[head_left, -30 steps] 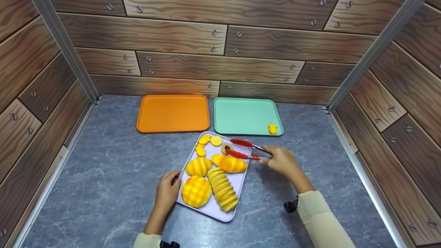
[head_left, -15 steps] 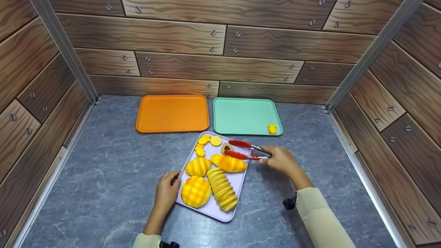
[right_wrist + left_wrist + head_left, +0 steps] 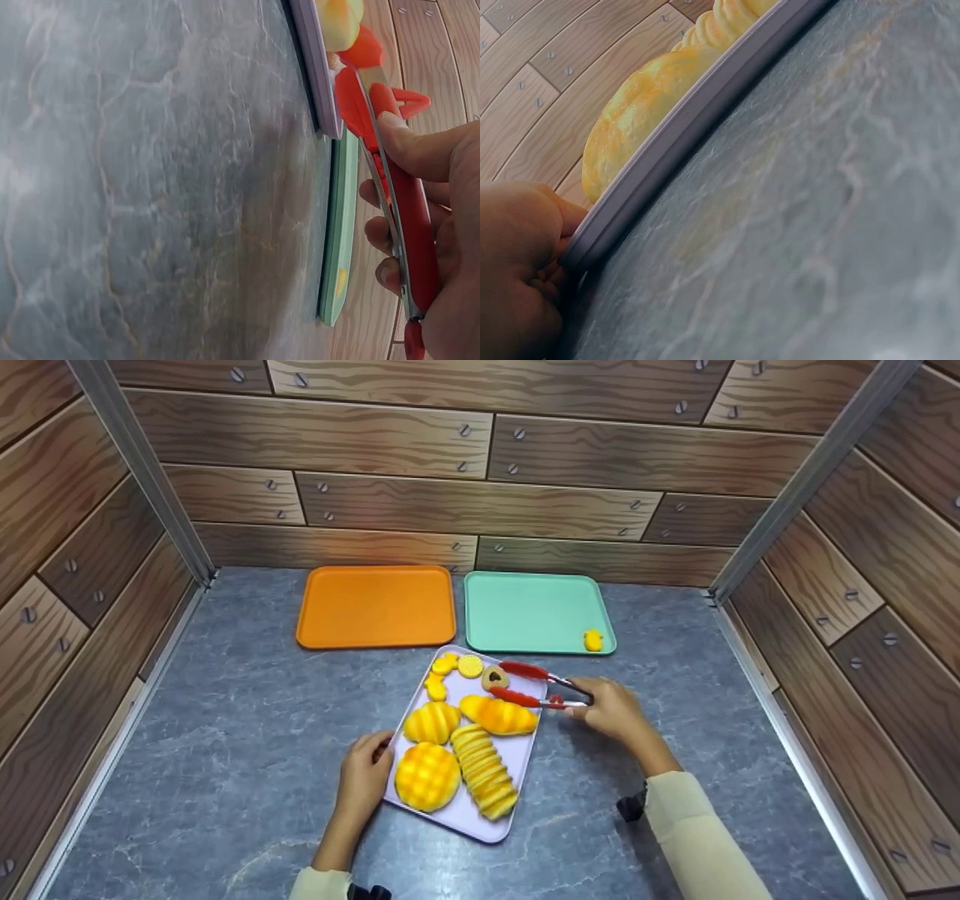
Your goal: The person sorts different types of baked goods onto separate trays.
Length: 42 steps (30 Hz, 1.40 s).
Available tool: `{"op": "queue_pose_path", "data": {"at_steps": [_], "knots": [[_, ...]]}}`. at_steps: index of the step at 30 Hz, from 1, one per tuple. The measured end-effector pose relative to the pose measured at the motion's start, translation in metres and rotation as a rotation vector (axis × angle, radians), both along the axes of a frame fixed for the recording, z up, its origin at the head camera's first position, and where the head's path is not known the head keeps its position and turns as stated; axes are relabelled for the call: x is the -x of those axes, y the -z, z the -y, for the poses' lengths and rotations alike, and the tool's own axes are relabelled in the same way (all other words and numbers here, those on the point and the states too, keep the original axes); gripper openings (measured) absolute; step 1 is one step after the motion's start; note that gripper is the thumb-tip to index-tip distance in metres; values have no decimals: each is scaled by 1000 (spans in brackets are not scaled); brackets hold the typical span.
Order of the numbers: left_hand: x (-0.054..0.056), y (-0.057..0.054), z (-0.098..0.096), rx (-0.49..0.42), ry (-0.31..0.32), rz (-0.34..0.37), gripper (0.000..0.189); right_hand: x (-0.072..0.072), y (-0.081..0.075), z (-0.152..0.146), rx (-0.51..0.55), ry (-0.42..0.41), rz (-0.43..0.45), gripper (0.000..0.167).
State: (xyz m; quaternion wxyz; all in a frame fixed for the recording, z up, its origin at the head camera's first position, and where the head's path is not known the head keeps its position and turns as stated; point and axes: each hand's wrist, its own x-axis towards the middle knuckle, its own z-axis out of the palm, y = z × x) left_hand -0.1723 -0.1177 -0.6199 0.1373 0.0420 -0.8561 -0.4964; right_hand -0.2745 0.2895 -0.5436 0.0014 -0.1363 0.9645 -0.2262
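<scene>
My left hand [image 3: 366, 772] grips the left edge of a lavender tray [image 3: 491, 834], its thumb at the rim in the left wrist view. My right hand [image 3: 615, 709] holds red-tipped tongs [image 3: 517, 697] over the tray's far right corner. The tong tips stand apart beside a round cookie [image 3: 495, 679] with a dark heart centre; whether they touch it I cannot tell. Also on the tray lie a long bread [image 3: 499, 715], a striped croissant-like bread [image 3: 432, 723], a round scored bun [image 3: 427, 777], a ridged roll [image 3: 484, 772], and small yellow pieces [image 3: 435, 687] near a round yellow cookie [image 3: 470, 666].
Behind the lavender tray, an orange tray [image 3: 376, 607] stands on the left and a mint green tray [image 3: 532, 611] on the right. One small yellow piece [image 3: 593, 640] lies in the green tray's near right corner. Wood-patterned walls enclose the grey marbled tabletop [image 3: 225, 750].
The heart-centred cookie, partly covered by the tongs before, now shows more of its face. The tongs shift only slightly. The left hand and the trays stay put.
</scene>
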Motion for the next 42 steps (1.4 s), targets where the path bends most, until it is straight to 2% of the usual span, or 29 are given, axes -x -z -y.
{"op": "queue_pose_path", "data": {"at_steps": [10, 18, 28, 35, 42], "knots": [[0, -1, 1, 10, 0, 12, 25, 0, -2, 2, -64, -19, -11, 57], [0, 0, 2, 8, -6, 9, 25, -2, 2, 3, -26, -34, -23, 54], [-1, 2, 1, 6, -2, 8, 26, -6, 7, 0, 19, 8, 0, 57], [-1, 1, 0, 13, -2, 40, 26, -8, 8, -3, 67, 45, -17, 57], [1, 1, 0, 1, -1, 25, 25, -9, 7, -5, 100, 97, 22, 60]]}}
